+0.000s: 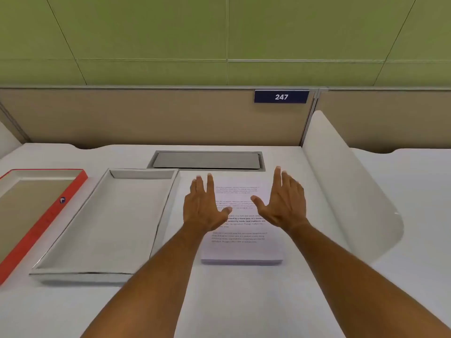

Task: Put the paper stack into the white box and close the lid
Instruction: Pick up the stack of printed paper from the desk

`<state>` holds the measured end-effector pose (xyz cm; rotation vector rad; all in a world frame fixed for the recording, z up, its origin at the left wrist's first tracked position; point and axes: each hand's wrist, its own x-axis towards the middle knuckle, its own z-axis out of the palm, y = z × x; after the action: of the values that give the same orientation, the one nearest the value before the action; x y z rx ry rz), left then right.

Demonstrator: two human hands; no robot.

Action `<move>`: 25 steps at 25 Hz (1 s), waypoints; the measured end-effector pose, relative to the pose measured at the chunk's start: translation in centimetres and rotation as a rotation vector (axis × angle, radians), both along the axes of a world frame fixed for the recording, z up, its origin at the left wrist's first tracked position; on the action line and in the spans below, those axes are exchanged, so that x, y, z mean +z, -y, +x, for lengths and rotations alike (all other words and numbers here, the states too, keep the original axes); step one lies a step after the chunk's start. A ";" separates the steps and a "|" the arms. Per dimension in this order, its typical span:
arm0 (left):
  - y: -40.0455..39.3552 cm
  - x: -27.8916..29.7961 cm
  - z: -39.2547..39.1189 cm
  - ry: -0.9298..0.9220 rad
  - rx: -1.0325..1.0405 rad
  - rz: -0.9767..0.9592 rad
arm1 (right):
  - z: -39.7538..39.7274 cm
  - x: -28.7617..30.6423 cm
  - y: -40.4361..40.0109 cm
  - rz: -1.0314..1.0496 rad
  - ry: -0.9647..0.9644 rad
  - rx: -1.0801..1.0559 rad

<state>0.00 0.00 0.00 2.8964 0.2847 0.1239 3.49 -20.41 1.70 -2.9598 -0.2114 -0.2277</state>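
Observation:
A thick stack of printed white paper (244,250) lies flat on the white desk, right of centre. Both my hands hover above it with fingers spread and nothing in them: my left hand (203,207) over its left edge, my right hand (284,203) over its right part. The white box (107,225) sits open and empty just left of the stack, its long side close to the paper. Its lid (36,215), with a red rim, lies upside down at the far left, partly cut off by the frame.
A grey cable hatch (207,161) is set into the desk behind the stack. A curved white divider (346,189) rises on the right. A beige partition with a "247" sign (281,96) closes the back edge.

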 end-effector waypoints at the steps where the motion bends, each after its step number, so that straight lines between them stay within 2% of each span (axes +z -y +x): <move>1: -0.2 -0.7 0.2 -0.065 0.040 -0.060 | 0.4 -0.7 -0.2 0.049 -0.078 -0.008; 4: -1.2 -2.8 1.4 -0.244 0.171 -0.284 | 1.2 -3.0 -0.5 0.289 -0.310 -0.066; 6: -1.4 -3.8 2.3 -0.320 0.229 -0.411 | 1.8 -4.3 -1.0 0.413 -0.385 -0.182; 10: -1.4 -4.6 3.9 -0.327 0.287 -0.542 | 2.9 -5.4 -1.4 0.508 -0.521 -0.358; 16: -1.5 -4.8 5.4 -0.333 0.368 -0.632 | 4.4 -6.5 -0.9 0.600 -0.582 -0.478; 21: -2.7 -5.5 6.1 -0.312 0.463 -0.934 | 5.2 -6.8 -0.6 0.759 -0.645 -0.523; 25: -2.8 -5.7 6.7 -0.347 0.421 -0.946 | 5.7 -6.9 -0.8 0.690 -0.626 -0.457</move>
<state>6.68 2.79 -5.66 1.8734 0.7646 -0.3543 9.17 -19.66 -5.23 -2.2021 0.5179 0.4778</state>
